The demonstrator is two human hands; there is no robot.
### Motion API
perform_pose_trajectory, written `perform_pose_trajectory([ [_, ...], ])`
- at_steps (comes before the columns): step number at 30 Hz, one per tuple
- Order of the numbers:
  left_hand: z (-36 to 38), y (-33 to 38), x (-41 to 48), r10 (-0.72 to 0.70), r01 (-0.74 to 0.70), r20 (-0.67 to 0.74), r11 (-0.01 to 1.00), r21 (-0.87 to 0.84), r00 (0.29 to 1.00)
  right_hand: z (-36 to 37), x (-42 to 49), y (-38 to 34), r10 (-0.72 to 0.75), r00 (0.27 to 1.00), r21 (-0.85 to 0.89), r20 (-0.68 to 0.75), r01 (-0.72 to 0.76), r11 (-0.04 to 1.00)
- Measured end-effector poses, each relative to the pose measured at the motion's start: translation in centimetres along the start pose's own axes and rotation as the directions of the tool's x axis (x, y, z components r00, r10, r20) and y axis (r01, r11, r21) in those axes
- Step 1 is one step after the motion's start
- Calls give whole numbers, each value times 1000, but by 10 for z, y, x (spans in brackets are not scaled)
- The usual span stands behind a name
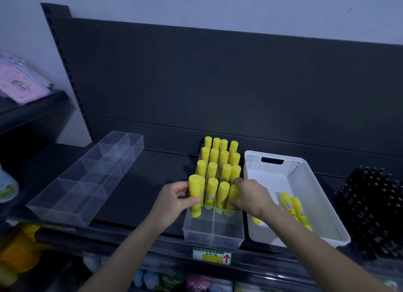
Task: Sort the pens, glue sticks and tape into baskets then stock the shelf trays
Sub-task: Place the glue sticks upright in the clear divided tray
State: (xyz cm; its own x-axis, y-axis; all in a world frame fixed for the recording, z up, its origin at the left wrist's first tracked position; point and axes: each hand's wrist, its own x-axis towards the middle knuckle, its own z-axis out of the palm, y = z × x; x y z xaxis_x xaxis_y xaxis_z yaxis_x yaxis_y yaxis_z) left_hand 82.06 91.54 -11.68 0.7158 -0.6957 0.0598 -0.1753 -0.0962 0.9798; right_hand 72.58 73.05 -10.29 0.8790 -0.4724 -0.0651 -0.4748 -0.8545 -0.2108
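Observation:
A clear divided tray (213, 232) stands on the dark shelf and holds several upright yellow glue sticks (222, 160). My left hand (174, 199) grips one yellow glue stick (194, 195) upright at the tray's front left. My right hand (250, 195) grips another glue stick (231, 199) standing at the tray's right side. The two front compartments of the tray hold nothing. To the right, a white perforated basket (322, 206) holds a few glue sticks (298, 211) lying flat.
A long clear divided tray (87, 178) with nothing in it lies on the shelf at left. A black pen rack (375, 208) stands at far right. A green price label (212, 256) hangs on the shelf edge. Soft goods fill the shelf below.

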Motion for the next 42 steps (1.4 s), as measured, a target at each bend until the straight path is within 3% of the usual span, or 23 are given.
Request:
perform_pose_trajectory([
  [3, -1, -2, 1, 27, -25, -18, 997, 79, 999, -8, -3, 2, -42, 998, 43, -35, 44, 998],
  [6, 0, -2, 1, 31, -28, -37, 995, 93, 999, -20, -13, -3, -105, 981, 91, -161, 121, 989],
  [10, 3, 4, 1, 77, -75, -16, 988, 132, 997, -25, -31, -31, -166, 954, 373, -248, 253, 893],
  [13, 5, 8, -1, 90, -89, -1, 984, 153, 996, -25, -31, -48, -217, 948, 475, -234, 306, 825],
  [16, 4, 7, -3, 80, -81, 13, 982, 172, 997, -21, -24, -54, -267, 940, 447, -212, 336, 829],
  [20, -13, -10, -5, -57, -4, 105, 863, 504, 993, -7, -16, -48, -228, 958, 393, -176, 281, 876],
  [22, -19, -20, -9, -145, 8, 187, 810, 587, 972, 2, -14, -46, -212, 967, 385, -142, 252, 888],
  [37, -12, -26, -9, -229, 9, 231, 729, 684, 946, 25, -15, -48, -285, 958, 359, -39, 279, 890],
  [42, -14, -16, -7, -176, -15, 212, 733, 680, 961, 16, -19, -42, -270, 961, 393, -66, 273, 878],
])
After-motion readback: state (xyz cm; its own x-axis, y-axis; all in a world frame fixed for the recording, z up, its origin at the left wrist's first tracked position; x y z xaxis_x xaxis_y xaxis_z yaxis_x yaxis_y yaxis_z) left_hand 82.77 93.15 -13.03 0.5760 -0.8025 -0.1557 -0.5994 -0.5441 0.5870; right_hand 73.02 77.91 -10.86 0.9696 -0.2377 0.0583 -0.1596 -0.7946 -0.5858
